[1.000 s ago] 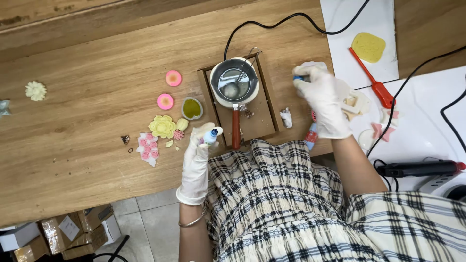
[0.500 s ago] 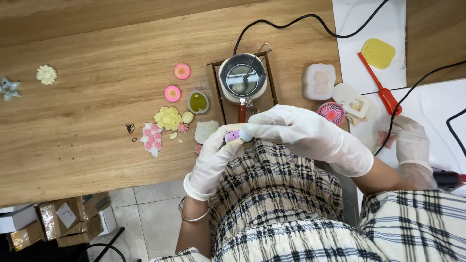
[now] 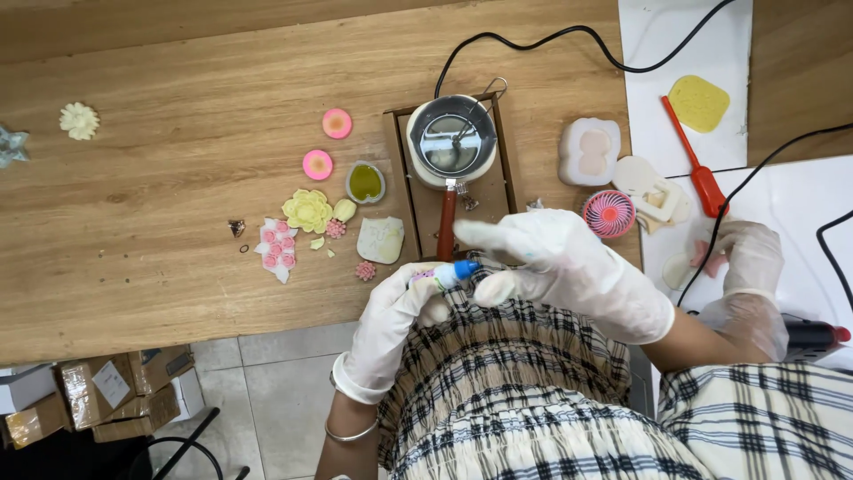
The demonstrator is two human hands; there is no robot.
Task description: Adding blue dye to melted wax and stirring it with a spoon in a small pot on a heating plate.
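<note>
Mostly hidden in my gloved left hand (image 3: 391, 311): a small blue-capped bottle (image 3: 447, 273), gripped; my right hand (image 3: 555, 267) hovers released beside its cap

Left hand (image 3: 391, 316) hides most of the small bottle (image 3: 442, 275)

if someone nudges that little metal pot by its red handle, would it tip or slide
The pot looks light and thin-walled, so it would probably slide or pivot. Its long handle juts past the wooden tray, so a push there may tilt it. What it holds could slosh.
</note>
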